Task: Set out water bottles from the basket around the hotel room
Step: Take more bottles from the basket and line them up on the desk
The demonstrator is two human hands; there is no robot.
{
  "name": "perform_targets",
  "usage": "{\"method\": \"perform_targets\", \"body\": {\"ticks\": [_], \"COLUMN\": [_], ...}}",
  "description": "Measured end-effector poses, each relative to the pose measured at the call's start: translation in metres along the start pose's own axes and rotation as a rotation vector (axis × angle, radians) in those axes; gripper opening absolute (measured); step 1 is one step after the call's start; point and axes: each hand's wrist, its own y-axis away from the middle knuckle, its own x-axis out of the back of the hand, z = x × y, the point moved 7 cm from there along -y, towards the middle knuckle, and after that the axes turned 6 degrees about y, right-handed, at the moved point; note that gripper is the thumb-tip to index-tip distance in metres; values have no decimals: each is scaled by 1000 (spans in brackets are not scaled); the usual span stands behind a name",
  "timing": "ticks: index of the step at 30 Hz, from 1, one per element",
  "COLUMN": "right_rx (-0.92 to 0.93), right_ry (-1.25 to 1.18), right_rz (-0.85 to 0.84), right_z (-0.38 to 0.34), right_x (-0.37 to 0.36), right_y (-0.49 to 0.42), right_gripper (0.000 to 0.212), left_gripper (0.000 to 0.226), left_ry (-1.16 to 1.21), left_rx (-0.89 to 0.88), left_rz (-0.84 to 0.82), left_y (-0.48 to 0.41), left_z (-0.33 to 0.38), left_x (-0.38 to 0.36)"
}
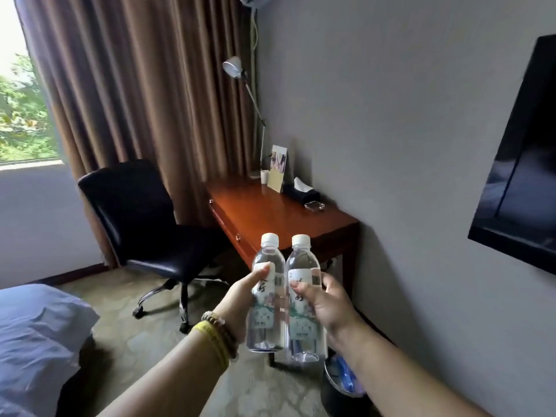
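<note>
Two clear water bottles with white caps and pale green-and-white labels are held upright side by side in front of me. My left hand [239, 299] grips the left bottle [267, 311] round its middle, thumb across the label. My right hand [326, 302] grips the right bottle [304, 314] the same way. The two bottles nearly touch. Beyond them stands a reddish wooden desk [270, 215] against the grey wall. No basket is in view.
On the desk are a lamp [240, 73], a small cup [264, 176], a card stand [278, 173], a tissue box [301, 191] and a glass ashtray [314, 206]. A black swivel chair [144, 224] stands left of it. A bin [340, 386] sits below my right arm, a bed [33, 341] at left, a wall television [523, 164] at right.
</note>
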Motion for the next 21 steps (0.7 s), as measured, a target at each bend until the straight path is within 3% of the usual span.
{"method": "perform_targets", "body": {"ticks": [6, 10, 15, 21], "right_rx": [15, 18, 27, 46], "right_ry": [-19, -37, -58, -34], "right_rz": [118, 198, 247, 292], "right_z": [-10, -6, -11, -37], "right_x": [4, 26, 63, 124], "right_y": [-99, -163, -256, -372], "right_gripper": [44, 37, 53, 53], "left_gripper": [57, 68, 67, 62], "left_ry": [-73, -154, -209, -205], "left_rx": [66, 14, 22, 38], "left_rz": [-13, -39, -89, -170], "left_y": [-102, -175, -280, -414], "left_z": [42, 63, 85, 117], "left_x": [21, 21, 0, -42]}}
